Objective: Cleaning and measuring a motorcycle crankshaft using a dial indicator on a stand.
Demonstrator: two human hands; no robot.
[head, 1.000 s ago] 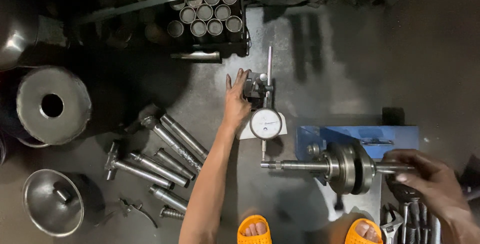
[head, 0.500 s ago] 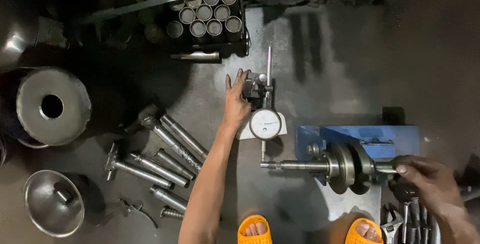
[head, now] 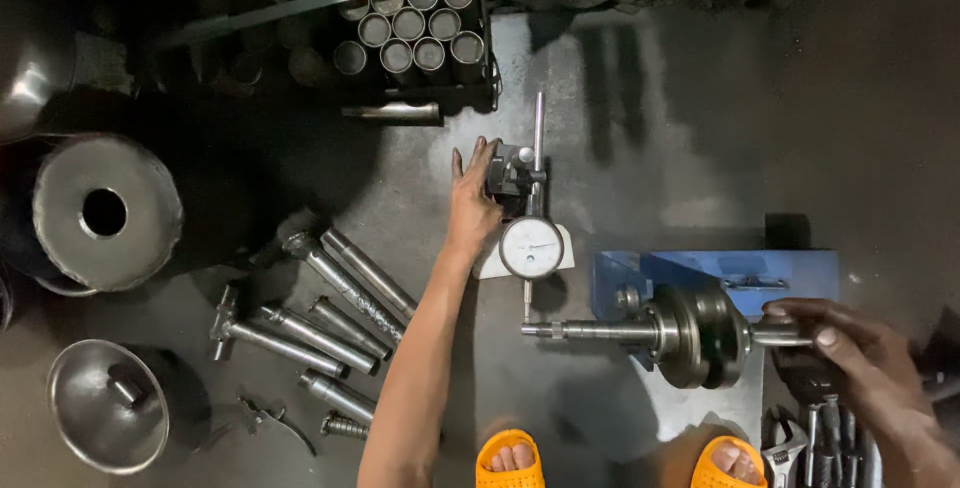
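Head view, looking straight down at a dark metal table (head: 640, 148).

The left hand (head: 472, 198) lies flat, fingers spread, against the gauge stand (head: 510, 176) a little above the picture's middle. It grips nothing; it only presses the stand's base from the 9 o'clock side. I judge this keeps the stand from sliding, so that the reading stays true. From the stand a thin rod (head: 538, 138) rises toward 12 o'clock, and the round white dial gauge (head: 531, 247) hangs at its 6 o'clock side. The gauge's stem points down and meets the shaft (head: 590, 329), touching it or very nearly so.

The shaft lies level, running from 9 to 3 o'clock, with a heavy round flywheel (head: 698, 333) in its middle. It rests on a blue support (head: 720, 273), probably so that it may turn freely under the stem. The right hand (head: 850, 353), at 4 o'clock in the picture, is closed on the shaft's right end with thumb and fingers, a hold well suited for turning it slowly.

At 8 o'clock several steel pins (head: 340, 318) lie loosely side by side, well apart from the gauge. At 12 o'clock a black crate (head: 425, 48) holds short tubes (head: 410, 23) upright. At 9 o'clock stands a metal drum (head: 105, 213) with a hole. Wrenches (head: 800, 438) lie just below the right hand, within easy reach. Two feet in orange sandals (head: 510, 458) are at 6 o'clock.
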